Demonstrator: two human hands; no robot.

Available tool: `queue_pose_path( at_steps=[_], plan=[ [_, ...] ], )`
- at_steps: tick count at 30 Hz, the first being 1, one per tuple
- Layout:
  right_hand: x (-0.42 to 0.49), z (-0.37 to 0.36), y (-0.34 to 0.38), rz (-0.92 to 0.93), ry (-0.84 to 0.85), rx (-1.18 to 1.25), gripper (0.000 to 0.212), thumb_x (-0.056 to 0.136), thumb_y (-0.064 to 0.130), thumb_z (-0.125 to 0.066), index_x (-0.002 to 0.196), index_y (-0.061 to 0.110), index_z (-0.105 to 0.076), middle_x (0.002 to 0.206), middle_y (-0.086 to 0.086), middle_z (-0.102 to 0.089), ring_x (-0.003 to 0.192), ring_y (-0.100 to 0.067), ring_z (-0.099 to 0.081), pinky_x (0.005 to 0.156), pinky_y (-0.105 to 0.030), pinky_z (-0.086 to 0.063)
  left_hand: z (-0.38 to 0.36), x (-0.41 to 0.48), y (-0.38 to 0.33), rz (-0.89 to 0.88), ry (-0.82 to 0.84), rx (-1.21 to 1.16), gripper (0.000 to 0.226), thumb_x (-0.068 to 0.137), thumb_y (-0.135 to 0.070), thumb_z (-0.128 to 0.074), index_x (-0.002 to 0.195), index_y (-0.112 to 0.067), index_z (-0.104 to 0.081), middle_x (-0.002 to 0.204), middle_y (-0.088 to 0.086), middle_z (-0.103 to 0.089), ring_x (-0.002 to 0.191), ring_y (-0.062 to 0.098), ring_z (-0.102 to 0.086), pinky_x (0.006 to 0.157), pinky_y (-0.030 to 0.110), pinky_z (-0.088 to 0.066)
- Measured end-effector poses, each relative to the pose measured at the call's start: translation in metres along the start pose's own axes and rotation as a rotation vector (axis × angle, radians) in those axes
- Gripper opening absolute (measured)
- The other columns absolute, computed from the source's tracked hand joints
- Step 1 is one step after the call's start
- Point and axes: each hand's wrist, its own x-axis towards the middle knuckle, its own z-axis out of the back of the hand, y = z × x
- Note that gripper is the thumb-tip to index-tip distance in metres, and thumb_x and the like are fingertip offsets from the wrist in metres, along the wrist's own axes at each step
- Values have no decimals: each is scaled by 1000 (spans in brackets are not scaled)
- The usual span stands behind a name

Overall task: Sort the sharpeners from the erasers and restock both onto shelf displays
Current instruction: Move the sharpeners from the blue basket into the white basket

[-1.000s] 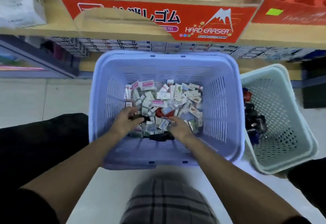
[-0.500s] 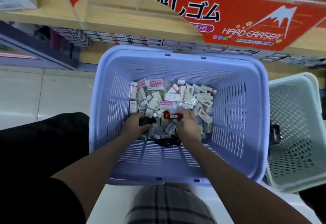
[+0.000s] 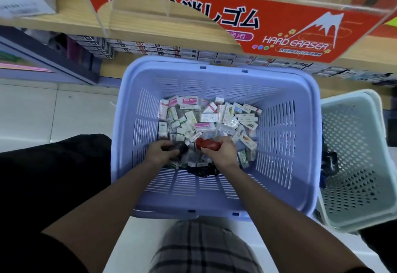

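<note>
Raised from the pile since the earlier frame, a red sharpener (image 3: 207, 145) is gripped by one end in the curled right hand (image 3: 224, 156), near the front wall of the lilac basket (image 3: 121, 135). A dark sharpener (image 3: 180, 148) is enclosed by the left hand (image 3: 162, 152). Both are judged light, rigid and slick. Eraser boxes (image 3: 204, 120) lie beyond; room is left above the rim.

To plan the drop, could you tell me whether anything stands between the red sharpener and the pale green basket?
Only the purple basket's right wall: the red sharpener, gripped by the right hand, sits low inside, so it likely must rise over that rim. The pale green basket is open-topped.
</note>
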Motion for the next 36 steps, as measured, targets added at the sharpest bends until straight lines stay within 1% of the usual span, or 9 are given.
queue_pose_path(
  at_steps=[5,9,12,15,20,26,30,33,36],
  plan=[
    [-34,38,17,23,72,222,44,80,14,-75,106,13,-40,93,0,-54,82,-14,-55,55,-11,-41,-5,-29,-14,-30,19,-7,42,82,9,-63,123,1,-55,124,18,-56,108,33,-58,86,35,-53],
    [-76,79,29,212,-60,400,39,86,21,-68,120,12,-51,99,1,-57,82,-11,-57,61,-8,-42,-20,-74,-42,-162,14,-423,35,85,10,-57,116,-6,-57,119,11,-58,100,24,-59,72,19,-52],
    [-112,120,20,338,-112,528,21,90,20,-63,110,15,-59,94,-1,-63,83,-13,-58,75,-21,-46,-46,-112,-59,-350,119,-454,32,82,-2,-65,112,-13,-60,119,6,-61,104,20,-58,82,23,-50],
    [-139,159,-8,339,-256,721,18,89,12,-62,107,9,-59,88,0,-63,78,-6,-58,75,-23,-48,-83,-144,-77,-466,258,-331,32,76,-8,-70,100,-29,-67,105,-9,-69,101,10,-62,90,27,-47],
    [-132,209,-85,86,-627,784,25,84,18,-71,101,12,-54,85,-2,-62,76,-16,-58,76,-35,-49,-170,-170,-117,-637,353,-88,32,84,2,-64,113,-10,-60,104,1,-63,83,2,-62,73,11,-48],
    [-88,217,-149,-173,-574,481,35,85,20,-68,110,4,-49,104,-12,-63,97,-28,-59,87,-34,-46,-268,-159,-135,-832,330,328,33,83,-6,-69,115,-6,-59,99,-5,-58,93,11,-56,73,6,-40],
    [-75,217,-163,-197,-553,447,37,87,25,-67,112,5,-49,113,-12,-64,106,-31,-59,93,-39,-45,-300,-143,-136,-961,250,582,39,83,-12,-70,119,-3,-57,116,10,-60,108,21,-56,86,19,-37],
    [-76,224,-161,-144,-566,471,40,89,23,-65,120,6,-48,118,-8,-60,108,-24,-56,87,-26,-40,-302,-136,-138,-999,255,763,54,85,-17,-68,133,-6,-46,132,12,-49,121,25,-48,97,26,-34],
    [-84,232,-148,-76,-583,500,40,90,21,-63,124,5,-48,117,-4,-58,107,-19,-54,83,-21,-37,-284,-143,-146,-1038,297,777,55,87,-17,-67,136,-8,-45,135,11,-47,124,23,-47,96,17,-30]
  ],
)
